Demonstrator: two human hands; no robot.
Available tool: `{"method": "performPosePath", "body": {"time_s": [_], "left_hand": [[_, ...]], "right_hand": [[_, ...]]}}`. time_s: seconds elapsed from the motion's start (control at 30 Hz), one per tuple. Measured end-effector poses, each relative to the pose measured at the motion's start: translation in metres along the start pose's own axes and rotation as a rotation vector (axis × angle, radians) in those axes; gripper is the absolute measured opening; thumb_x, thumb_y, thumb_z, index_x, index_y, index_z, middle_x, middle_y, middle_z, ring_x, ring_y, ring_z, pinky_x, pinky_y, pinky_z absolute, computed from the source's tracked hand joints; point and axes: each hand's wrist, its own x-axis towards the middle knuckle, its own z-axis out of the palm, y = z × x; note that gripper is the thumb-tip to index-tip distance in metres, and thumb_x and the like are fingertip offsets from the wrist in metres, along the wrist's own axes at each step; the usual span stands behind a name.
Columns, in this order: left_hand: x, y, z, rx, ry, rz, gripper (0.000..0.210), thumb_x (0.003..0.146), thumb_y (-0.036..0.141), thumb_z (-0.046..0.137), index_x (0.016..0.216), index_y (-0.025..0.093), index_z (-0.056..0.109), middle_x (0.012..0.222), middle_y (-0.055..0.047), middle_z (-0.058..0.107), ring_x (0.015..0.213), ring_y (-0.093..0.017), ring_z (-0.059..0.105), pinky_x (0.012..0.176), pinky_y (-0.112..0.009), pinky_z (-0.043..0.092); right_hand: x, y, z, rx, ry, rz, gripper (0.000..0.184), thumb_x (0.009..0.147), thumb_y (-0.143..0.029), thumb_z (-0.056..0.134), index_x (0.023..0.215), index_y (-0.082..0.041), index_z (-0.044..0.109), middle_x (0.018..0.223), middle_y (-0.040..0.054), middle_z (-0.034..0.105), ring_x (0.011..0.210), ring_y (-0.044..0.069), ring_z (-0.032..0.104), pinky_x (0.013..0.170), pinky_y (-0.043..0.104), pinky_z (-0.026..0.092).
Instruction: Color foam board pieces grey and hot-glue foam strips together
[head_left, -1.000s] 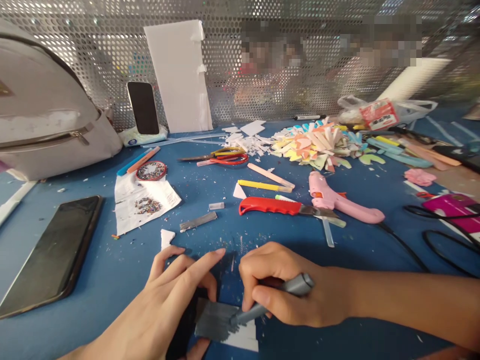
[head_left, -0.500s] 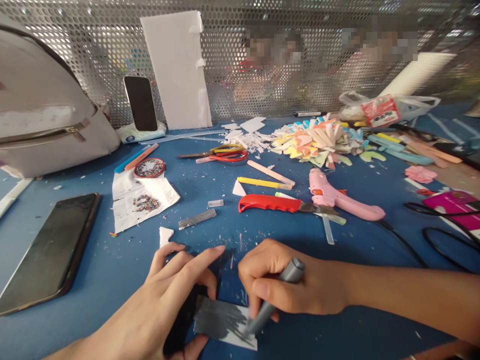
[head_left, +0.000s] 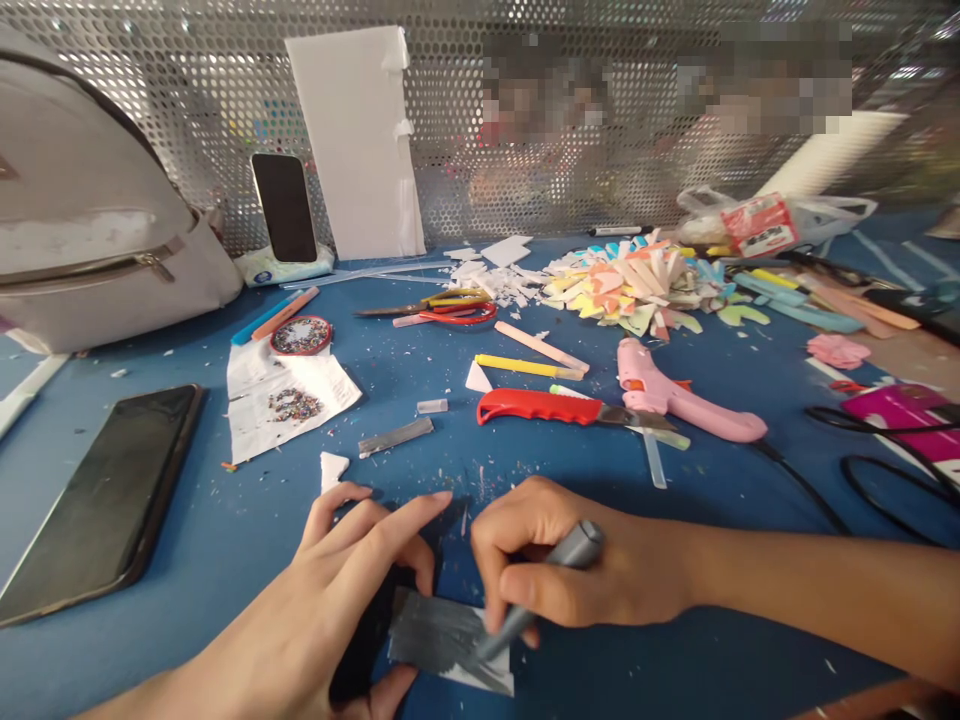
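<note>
A small flat white piece, like card or foam board, lies on the blue table, mostly coloured dark grey. White still shows along its right and lower edges. My left hand steadies its left end between the thumb and a bent finger, the other fingers reaching over the table. In my right hand a grey marker is gripped in a writing hold. The marker slants down, its tip against the piece near the lower right; the tip is blurred.
Ahead lie a red-handled knife, a pink glue gun with its cord, and scissors. Beads sit on white paper. A phone rests at left, near a backpack. Coloured scraps pile up behind.
The marker has moved slightly left and down across the piece. Dark grey now covers more of its right part. My left hand stays in nearly the same place.
</note>
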Motion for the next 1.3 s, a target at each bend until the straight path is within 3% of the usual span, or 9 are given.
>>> {"method": "performPosePath", "body": {"time_s": [0.17, 0.3, 0.4, 0.53, 0.63, 0.97, 1.1, 1.23, 1.3], "left_hand": [[-0.0002, -0.0022, -0.0013, 0.008, -0.017, -0.003, 0.087, 0.077, 0.009, 0.049, 0.155, 0.028, 0.016, 0.103, 0.001, 0.065, 0.096, -0.021, 0.062, 0.116, -0.048, 0.023], [-0.001, -0.0033, -0.0013, 0.022, -0.021, 0.002, 0.084, 0.079, 0.01, 0.05, 0.154, 0.028, 0.017, 0.103, 0.0, 0.066, 0.096, -0.021, 0.063, 0.116, -0.049, 0.026], [-0.0014, -0.0024, -0.0006, 0.021, -0.013, -0.01, 0.082, 0.08, 0.011, 0.048, 0.155, 0.027, 0.017, 0.103, 0.0, 0.066, 0.097, -0.02, 0.063, 0.119, -0.047, 0.022], [-0.0006, -0.0003, -0.0003, 0.014, -0.004, 0.001, 0.081, 0.081, 0.009, 0.046, 0.154, 0.028, 0.017, 0.104, 0.001, 0.065, 0.1, -0.02, 0.063, 0.118, -0.044, 0.021], [0.0001, 0.0007, -0.0003, 0.004, 0.002, 0.002, 0.082, 0.08, 0.008, 0.046, 0.154, 0.027, 0.017, 0.103, 0.002, 0.064, 0.097, -0.018, 0.062, 0.118, -0.042, 0.017], [-0.0011, -0.0036, 0.0, 0.028, -0.012, 0.02, 0.081, 0.081, 0.011, 0.047, 0.154, 0.027, 0.017, 0.105, 0.002, 0.064, 0.103, -0.019, 0.061, 0.118, -0.039, 0.014], [-0.0021, -0.0023, -0.0019, 0.017, -0.018, 0.032, 0.078, 0.083, 0.009, 0.049, 0.154, 0.026, 0.02, 0.106, 0.004, 0.064, 0.104, -0.016, 0.059, 0.118, -0.034, 0.012], [-0.0009, -0.0017, -0.0039, 0.032, -0.035, 0.001, 0.077, 0.085, 0.008, 0.05, 0.154, 0.026, 0.02, 0.108, 0.004, 0.064, 0.111, -0.016, 0.058, 0.118, -0.032, 0.013], [0.0001, -0.0028, -0.0042, 0.03, -0.04, 0.022, 0.079, 0.084, 0.009, 0.051, 0.154, 0.025, 0.019, 0.108, 0.004, 0.064, 0.111, -0.015, 0.058, 0.119, -0.031, 0.012]], "right_hand": [[0.0001, 0.0001, 0.0003, -0.007, -0.023, 0.017, 0.039, 0.099, -0.039, 0.051, 0.075, -0.013, 0.067, 0.062, 0.0004, 0.06, 0.057, 0.012, 0.058, 0.057, 0.022, 0.045], [0.0005, -0.0012, -0.0005, -0.019, -0.014, 0.019, 0.031, 0.094, -0.041, 0.06, 0.081, -0.013, 0.067, 0.069, 0.0017, 0.066, 0.061, 0.012, 0.06, 0.057, 0.022, 0.045], [0.0009, -0.0018, -0.0005, -0.015, -0.033, 0.044, 0.037, 0.097, -0.04, 0.055, 0.074, -0.013, 0.066, 0.061, 0.0003, 0.062, 0.054, 0.011, 0.056, 0.053, 0.021, 0.043], [0.0018, -0.0009, 0.0004, -0.016, 0.004, 0.004, 0.037, 0.092, -0.047, 0.065, 0.08, -0.012, 0.07, 0.069, 0.0032, 0.067, 0.064, 0.013, 0.06, 0.059, 0.023, 0.046], [0.0023, -0.0004, 0.0006, 0.0, -0.034, 0.038, 0.044, 0.096, -0.049, 0.059, 0.074, -0.013, 0.068, 0.062, 0.0011, 0.063, 0.058, 0.012, 0.058, 0.059, 0.023, 0.045], [0.0033, 0.0005, -0.0007, -0.022, -0.034, -0.031, 0.046, 0.091, -0.057, 0.067, 0.082, -0.012, 0.072, 0.075, 0.0047, 0.069, 0.07, 0.014, 0.06, 0.064, 0.024, 0.044], [0.0031, 0.0028, 0.0001, 0.023, -0.051, -0.013, 0.049, 0.094, -0.057, 0.062, 0.077, -0.012, 0.071, 0.066, 0.002, 0.065, 0.059, 0.011, 0.057, 0.058, 0.022, 0.042], [0.0022, 0.0017, 0.001, 0.027, 0.008, -0.005, 0.046, 0.09, -0.057, 0.067, 0.081, -0.012, 0.072, 0.07, 0.0025, 0.066, 0.062, 0.012, 0.058, 0.061, 0.022, 0.043], [0.0017, 0.0006, 0.0008, 0.033, -0.016, 0.014, 0.051, 0.095, -0.058, 0.059, 0.077, -0.012, 0.071, 0.063, 0.0019, 0.063, 0.057, 0.012, 0.057, 0.059, 0.023, 0.044]]}}
